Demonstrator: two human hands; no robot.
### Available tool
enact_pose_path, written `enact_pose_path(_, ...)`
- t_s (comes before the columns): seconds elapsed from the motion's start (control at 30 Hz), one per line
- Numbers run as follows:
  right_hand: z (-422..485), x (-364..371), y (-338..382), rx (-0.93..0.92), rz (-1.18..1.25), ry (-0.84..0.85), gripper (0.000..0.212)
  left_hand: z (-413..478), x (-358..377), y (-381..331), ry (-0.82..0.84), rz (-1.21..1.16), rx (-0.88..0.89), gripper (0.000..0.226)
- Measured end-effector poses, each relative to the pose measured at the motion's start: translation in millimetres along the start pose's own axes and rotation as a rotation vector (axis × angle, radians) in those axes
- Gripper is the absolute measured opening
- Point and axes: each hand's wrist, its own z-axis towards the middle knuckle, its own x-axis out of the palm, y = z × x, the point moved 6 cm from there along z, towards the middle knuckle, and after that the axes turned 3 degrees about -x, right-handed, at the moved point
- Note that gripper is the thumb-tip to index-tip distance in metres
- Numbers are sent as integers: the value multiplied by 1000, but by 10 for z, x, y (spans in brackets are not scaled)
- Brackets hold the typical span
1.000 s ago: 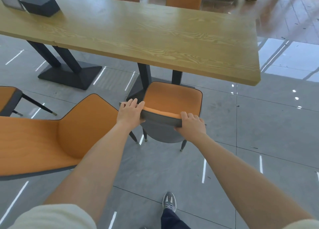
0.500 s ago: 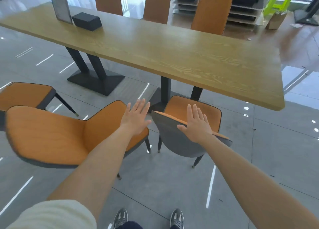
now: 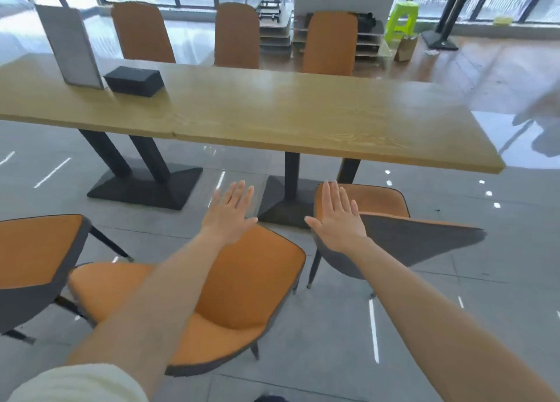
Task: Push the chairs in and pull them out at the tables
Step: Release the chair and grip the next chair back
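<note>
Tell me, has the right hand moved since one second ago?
Yes. The right hand let go of the top edge of the gray chair back and shifted toward its left end, now open with straight fingers.

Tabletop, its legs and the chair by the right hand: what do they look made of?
Tabletop: light wood or wood-look laminate, with visible grain and a slight sheen. Legs: probably black-painted metal, matte and smooth. Chair: orange padded seat, likely leather-like upholstery, with a grey outer back and thin dark legs.

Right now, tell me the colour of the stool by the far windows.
The stool is bright lime green, seen in the head view.
</note>
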Motion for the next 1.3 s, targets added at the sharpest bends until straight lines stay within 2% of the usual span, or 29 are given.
enact_pose_path(0.2,-275,222,898,-9,-2,-22,76,-479,263,938,23,6,-61,69)
enact_pose_path(0.43,-789,680,1711,-16,59,-25,76,-1184,486,1526,-17,-10,-40,67)
enact_pose_path(0.6,-1115,1006,2231,-15,103,4,80,-1641,578,1908,17,0,-12,68)
enact_pose_path(0.87,-1352,1505,2854,-5,98,160,91,-1936,1004,2269,203,-7,167,84)
enact_pose_path(1.0,-1226,1698,3009,73,134,209,96,-1785,1159,2378,239,12,260,89)
enact_pose_path(1.1,-1104,1753,3078,153,172,200,87,-1580,1211,2426,211,15,337,78)
enact_pose_path(1.17,-1021,1783,3138,193,177,198,78,-1427,1239,2455,207,-8,363,62)
enact_pose_path(1.3,-905,1816,3272,218,56,129,41,-1271,1290,2462,189,8,412,33)
